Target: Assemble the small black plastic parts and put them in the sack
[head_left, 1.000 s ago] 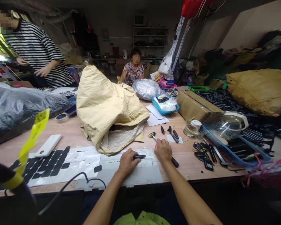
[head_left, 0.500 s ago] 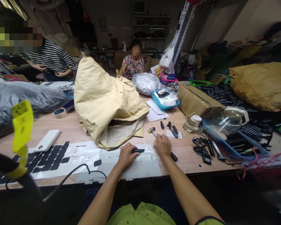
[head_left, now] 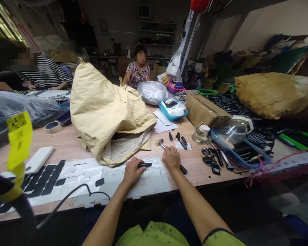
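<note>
My left hand (head_left: 132,171) rests on a pale plastic sheet (head_left: 157,182) at the table's front edge. Its fingers are closed on a small dark rod-like piece (head_left: 146,164) that lies level and points right. Just right of the sheet, my right hand (head_left: 171,158) is wrapped over the middle of a hammer (head_left: 183,169). The hammer's head (head_left: 159,142) with a yellow end sticks out beyond the fingers, and its black grip shows below the palm. Beyond this hand lie several short black handle-like pieces (head_left: 183,140), some on a small white paper.
A large tan sack (head_left: 105,106) stands open-mouthed behind my left hand. Left lie black pads (head_left: 51,174) on white sheets and a white power bank (head_left: 39,160). To the right are keys (head_left: 207,159), a blue basket (head_left: 231,153), a glass jar (head_left: 200,134) and a cardboard box (head_left: 206,109). Two people sit across.
The view has turned, so the table things sit further left. Both hands keep their holds on the dark piece and the hammer. The person in stripes at left has bent lower.
</note>
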Demonstrator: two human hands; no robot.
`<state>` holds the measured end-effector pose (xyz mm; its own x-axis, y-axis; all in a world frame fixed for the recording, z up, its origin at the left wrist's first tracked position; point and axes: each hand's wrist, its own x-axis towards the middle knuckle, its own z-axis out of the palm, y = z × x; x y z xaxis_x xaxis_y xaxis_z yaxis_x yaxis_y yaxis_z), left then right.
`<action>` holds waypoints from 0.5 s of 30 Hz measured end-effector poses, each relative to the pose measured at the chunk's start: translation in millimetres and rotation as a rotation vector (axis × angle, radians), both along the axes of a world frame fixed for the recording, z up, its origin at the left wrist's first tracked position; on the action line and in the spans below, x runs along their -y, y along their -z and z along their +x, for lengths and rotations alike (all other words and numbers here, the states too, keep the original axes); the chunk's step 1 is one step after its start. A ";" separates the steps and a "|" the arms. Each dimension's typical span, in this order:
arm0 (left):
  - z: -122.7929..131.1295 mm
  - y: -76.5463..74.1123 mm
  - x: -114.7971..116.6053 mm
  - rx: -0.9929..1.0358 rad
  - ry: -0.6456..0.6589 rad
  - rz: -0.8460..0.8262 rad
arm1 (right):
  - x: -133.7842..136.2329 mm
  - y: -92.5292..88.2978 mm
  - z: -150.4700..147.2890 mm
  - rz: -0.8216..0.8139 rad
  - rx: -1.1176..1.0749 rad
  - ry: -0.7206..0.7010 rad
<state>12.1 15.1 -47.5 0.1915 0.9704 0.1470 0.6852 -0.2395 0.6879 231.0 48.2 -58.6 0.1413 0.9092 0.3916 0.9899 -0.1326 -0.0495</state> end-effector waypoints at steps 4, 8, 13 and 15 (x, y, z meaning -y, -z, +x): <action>0.3 -4.6 -0.2 0.024 -0.012 0.000 | 4.4 -9.1 -1.6 -0.053 -0.011 0.007; -0.7 -6.1 -2.7 0.075 0.002 -0.020 | 4.5 -18.4 -1.0 -0.136 -0.049 0.014; 1.1 -5.0 -3.9 0.045 -0.006 -0.024 | -0.6 -28.3 9.8 -0.221 -0.258 0.023; 2.3 -5.4 -3.7 0.035 -0.012 -0.021 | 4.5 -29.6 12.0 -0.170 -0.387 0.006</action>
